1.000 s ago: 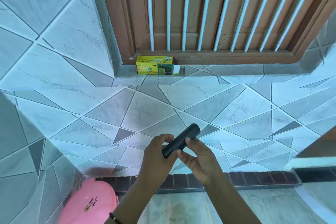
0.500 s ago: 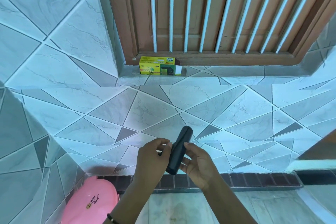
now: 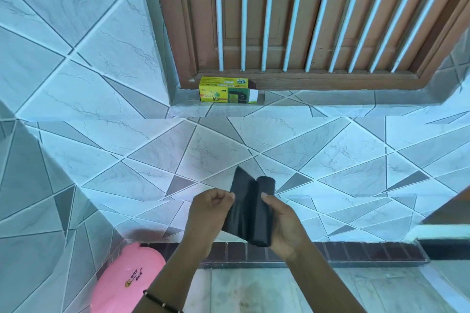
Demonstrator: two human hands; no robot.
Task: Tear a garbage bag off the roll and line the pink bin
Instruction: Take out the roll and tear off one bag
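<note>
A black roll of garbage bags [image 3: 262, 213] stands nearly upright in front of me, held in my right hand [image 3: 284, 226]. A flap of black bag [image 3: 241, 201] is unrolled from it toward the left. My left hand [image 3: 207, 213] pinches the flap's free edge between thumb and fingers. The pink bin [image 3: 124, 282] sits on the floor at the lower left, against the tiled wall, with only its closed lid showing; my left forearm covers part of it.
A yellow-green bin-bag box [image 3: 226, 90] lies with one end open on the tiled window sill [image 3: 330, 104], under the brown wooden window with white bars [image 3: 305, 20]. A tiled wall fills the middle. A dark brick strip [image 3: 356, 251] runs along the floor edge.
The roll was fully wound and tilted one second ago. It now stands upright in my right hand, and my left hand has pulled a flap of bag out to the left.
</note>
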